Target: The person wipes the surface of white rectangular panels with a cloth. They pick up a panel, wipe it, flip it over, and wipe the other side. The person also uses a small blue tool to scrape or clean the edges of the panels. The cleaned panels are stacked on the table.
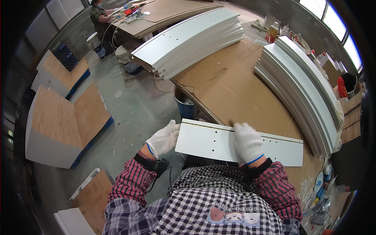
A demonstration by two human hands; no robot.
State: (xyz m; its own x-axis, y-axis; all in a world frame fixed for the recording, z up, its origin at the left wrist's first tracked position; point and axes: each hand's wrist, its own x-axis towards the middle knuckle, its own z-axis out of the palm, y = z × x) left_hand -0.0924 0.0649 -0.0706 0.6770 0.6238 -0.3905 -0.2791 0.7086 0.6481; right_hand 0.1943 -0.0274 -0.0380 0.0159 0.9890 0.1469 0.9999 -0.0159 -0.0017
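A white drilled panel (196,139) with a groove along its far edge lies in front of me, its right part over the brown board. My left hand (162,140), in a white knitted glove, holds the panel's left end, some fingertips hidden by it. My right hand (248,143), gloved the same way, is closed above the middle of the panel. A small dark blur shows at its fingers near the groove; what it is I cannot make out.
Stacked curved white panels stand on the brown board (219,84) at the far side (188,39) and the right (301,86). A blue bucket (184,103) sits below its left edge. Board stacks (58,117) rest on pallets at left. A person (102,17) works behind.
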